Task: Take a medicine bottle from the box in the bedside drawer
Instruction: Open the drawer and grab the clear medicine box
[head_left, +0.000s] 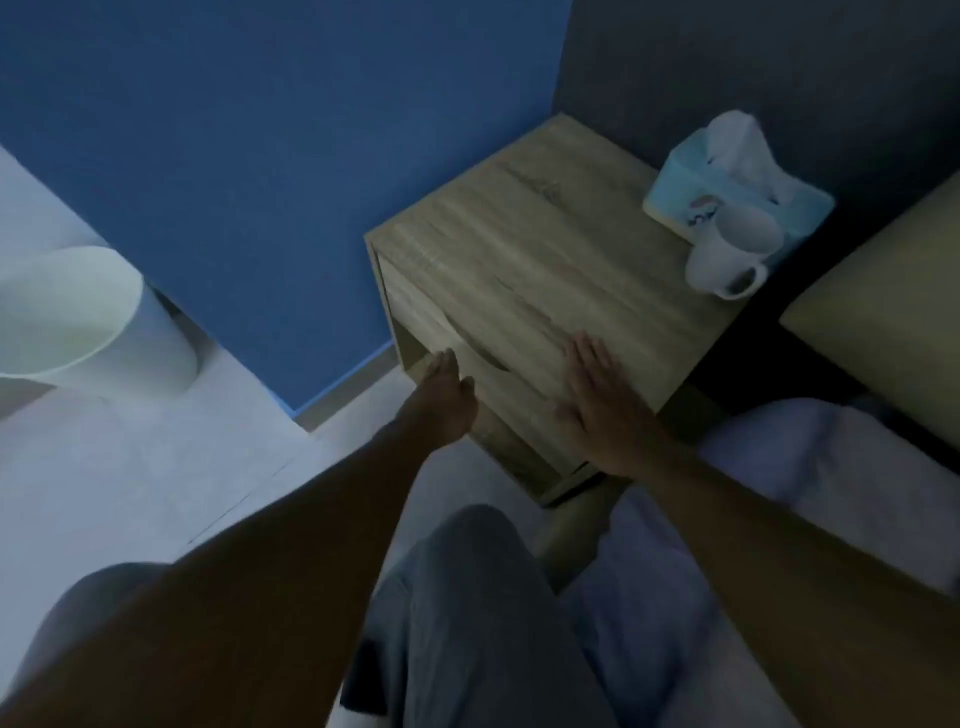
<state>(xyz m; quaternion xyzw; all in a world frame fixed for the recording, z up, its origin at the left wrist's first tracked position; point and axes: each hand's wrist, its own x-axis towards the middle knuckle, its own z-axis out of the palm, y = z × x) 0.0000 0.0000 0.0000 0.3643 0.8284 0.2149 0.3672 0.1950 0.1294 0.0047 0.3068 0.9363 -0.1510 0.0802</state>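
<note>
A pale waste bin (93, 317) stands on the floor at the far left, against the blue wall (249, 156). Right of it is the wooden bedside table (524, 244). The left hand (441, 397) reaches to the left part of its drawer (467, 332) front, fingers (441, 364) pressed together and extended, touching the front by the curved cut-out. The drawer looks closed, so the box and medicine bottle are not visible. The right hand (597, 400) lies flat on the table's near edge, fingers slightly spread. At the far right corner a white mug (727, 254) stands just beside a blue tissue box (727, 182). A bed (831, 467) lies to the right.
</note>
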